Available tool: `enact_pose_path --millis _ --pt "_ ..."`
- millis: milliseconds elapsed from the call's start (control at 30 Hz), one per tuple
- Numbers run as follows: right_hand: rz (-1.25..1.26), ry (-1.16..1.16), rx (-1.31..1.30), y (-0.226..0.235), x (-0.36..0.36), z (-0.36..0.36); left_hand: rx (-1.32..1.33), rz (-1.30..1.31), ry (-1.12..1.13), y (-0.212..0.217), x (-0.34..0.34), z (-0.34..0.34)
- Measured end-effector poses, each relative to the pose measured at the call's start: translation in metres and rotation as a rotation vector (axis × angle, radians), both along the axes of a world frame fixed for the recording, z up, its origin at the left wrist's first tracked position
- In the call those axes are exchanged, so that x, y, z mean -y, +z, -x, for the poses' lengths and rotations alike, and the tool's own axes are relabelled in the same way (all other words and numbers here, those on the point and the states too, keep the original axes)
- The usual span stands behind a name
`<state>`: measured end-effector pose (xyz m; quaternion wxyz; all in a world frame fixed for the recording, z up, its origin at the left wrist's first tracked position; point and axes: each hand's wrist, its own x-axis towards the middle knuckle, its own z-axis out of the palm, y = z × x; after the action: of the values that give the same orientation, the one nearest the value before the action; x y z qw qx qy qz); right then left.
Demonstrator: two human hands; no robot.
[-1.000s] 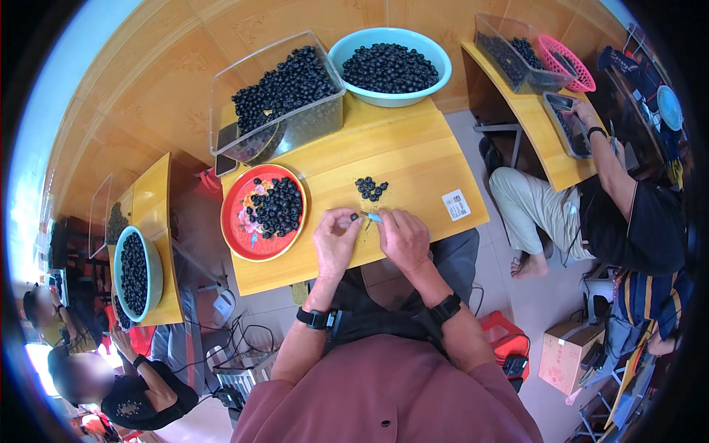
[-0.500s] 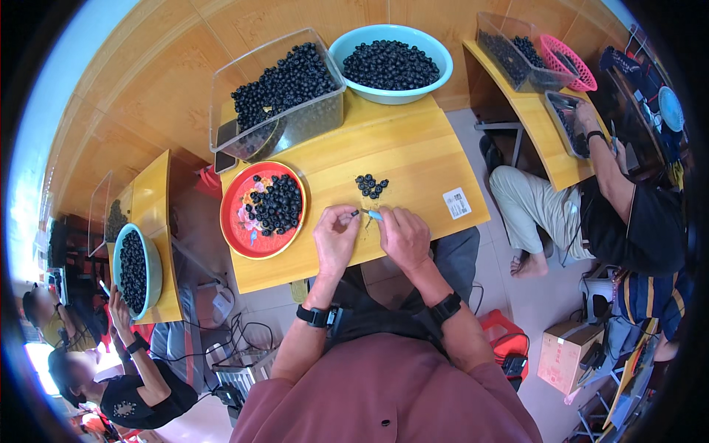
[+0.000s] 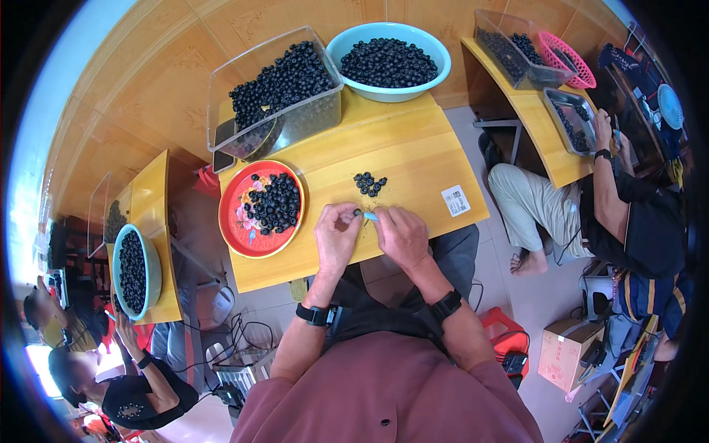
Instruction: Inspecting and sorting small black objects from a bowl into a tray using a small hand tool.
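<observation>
Over the near edge of the yellow wooden table (image 3: 336, 177), my left hand (image 3: 336, 240) pinches a small round black bead-like piece (image 3: 358, 213). My right hand (image 3: 403, 238) closes round a light-blue-handled tool (image 3: 371, 216), its tip against or very near that piece. Fine crumbs lie beneath my fingers. Just beyond them sits a small cluster of loose black pieces (image 3: 369, 184). To the left, a red plate with a yellow rim (image 3: 227, 238) carries many more. Whether the tool's tip is a blade is too small to tell.
Behind stand a clear plastic bin (image 3: 310, 122) and a light-blue basin (image 3: 391, 94), both full of black pieces. A phone (image 3: 224, 144) lies by the bin, a white label (image 3: 455, 200) at the table's right. Co-workers sit left (image 3: 144, 395) and right (image 3: 628, 221) at other tables.
My hands stay in nearly the same place, the piece and tool slightly shifted between my fingers. The right co-worker's hand has drawn back from the metal tray; the left co-worker's hand has lowered.
</observation>
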<state>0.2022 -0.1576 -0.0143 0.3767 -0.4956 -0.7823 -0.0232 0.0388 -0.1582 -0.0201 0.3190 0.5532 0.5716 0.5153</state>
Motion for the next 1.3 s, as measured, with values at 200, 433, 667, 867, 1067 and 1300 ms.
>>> enact_pose_path --millis 200,433,667,867,1067,1300 --pt "0.025 -0.001 0.013 0.0 0.0 0.0 -0.072 -0.002 -0.002 0.002 0.0 -0.001" --pt "0.074 -0.059 0.03 0.004 -0.001 0.003 0.147 0.058 -0.026 -0.012 -0.001 0.003" --pt "0.001 -0.084 0.02 0.002 0.003 0.0 0.083 -0.065 0.039 0.004 0.01 0.013" --pt "-0.011 -0.09 -0.009 -0.001 0.002 -0.002 -0.314 -0.192 0.278 0.039 0.007 0.077" --pt "-0.057 -0.065 -0.03 0.0 0.001 0.001 -0.438 -0.23 0.112 0.047 -0.008 0.072" --pt "-0.099 -0.076 -0.038 -0.004 0.001 -0.003 -0.488 -0.178 -0.184 0.021 -0.046 0.013"
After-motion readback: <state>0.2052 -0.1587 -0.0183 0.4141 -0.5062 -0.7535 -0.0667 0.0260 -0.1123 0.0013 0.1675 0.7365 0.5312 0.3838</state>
